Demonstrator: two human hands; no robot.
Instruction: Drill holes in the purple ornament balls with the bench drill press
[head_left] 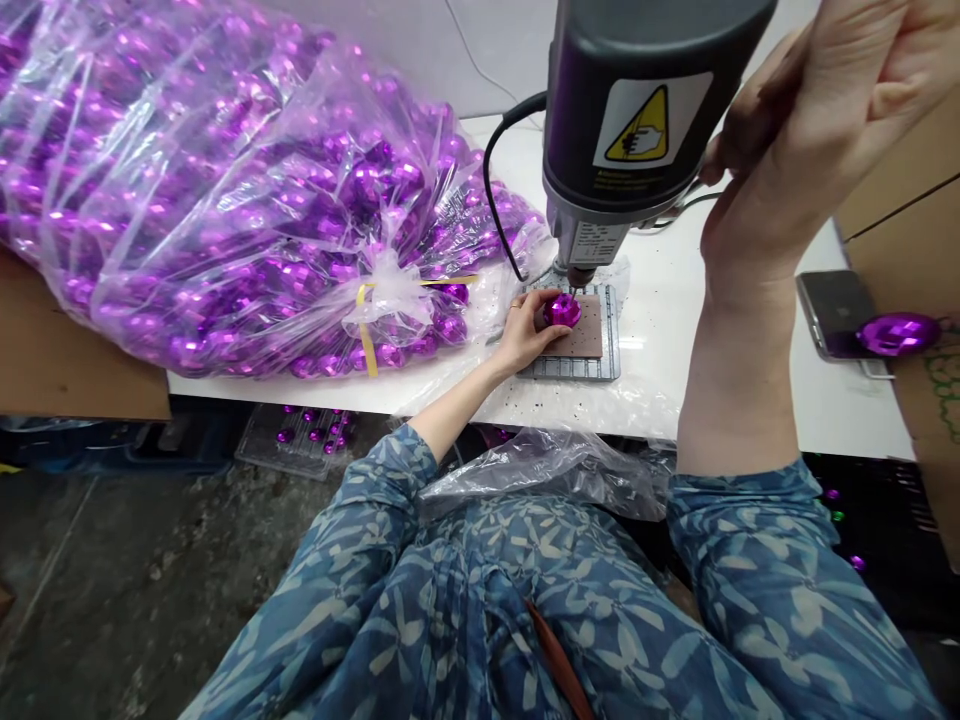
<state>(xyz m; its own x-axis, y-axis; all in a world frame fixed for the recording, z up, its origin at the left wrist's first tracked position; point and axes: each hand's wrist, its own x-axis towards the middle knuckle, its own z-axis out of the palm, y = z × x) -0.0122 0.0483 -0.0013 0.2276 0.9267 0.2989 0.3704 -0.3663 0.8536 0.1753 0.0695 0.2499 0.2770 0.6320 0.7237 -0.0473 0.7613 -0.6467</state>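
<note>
My left hand (525, 330) pinches a shiny purple ball (562, 310) and holds it on a brown pad (589, 335) under the tip of a grey bench press machine (630, 110). The pad lies on a metal grid plate (609, 360). My right hand (810, 130) is raised beside the machine head, fingers curled round something at its side, probably a lever that I cannot make out. Both arms wear blue patterned sleeves.
A big clear plastic bag (225, 190) full of purple balls fills the left of the white table (750, 400). A phone (836, 310) and one loose purple ball (896, 333) lie at the right by a cardboard box (922, 230). Loose plastic film (547, 470) drapes over my lap.
</note>
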